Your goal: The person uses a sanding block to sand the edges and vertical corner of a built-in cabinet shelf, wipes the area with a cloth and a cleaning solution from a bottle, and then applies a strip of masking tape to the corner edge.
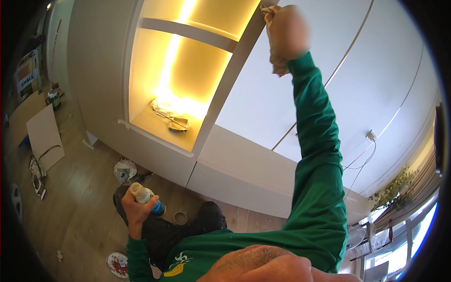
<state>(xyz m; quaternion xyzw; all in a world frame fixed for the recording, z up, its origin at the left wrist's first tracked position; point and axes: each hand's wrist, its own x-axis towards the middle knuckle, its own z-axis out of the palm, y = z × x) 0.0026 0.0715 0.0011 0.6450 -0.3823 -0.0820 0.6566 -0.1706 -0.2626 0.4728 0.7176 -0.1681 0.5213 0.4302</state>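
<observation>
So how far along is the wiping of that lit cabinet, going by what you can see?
Midway, it seems. In hand: the right hand presses a cloth high on the cabinet edge, while the left hand holds a small bottle. Done: cannot tell which surfaces are already wiped. Left: crumpled material lies in the lit niche, and a tape roll and a paint-stained lid sit on the floor.

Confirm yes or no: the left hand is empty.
No, the left hand is wrapped around a small bottle with a pale cap, held low above the wooden floor.
</observation>
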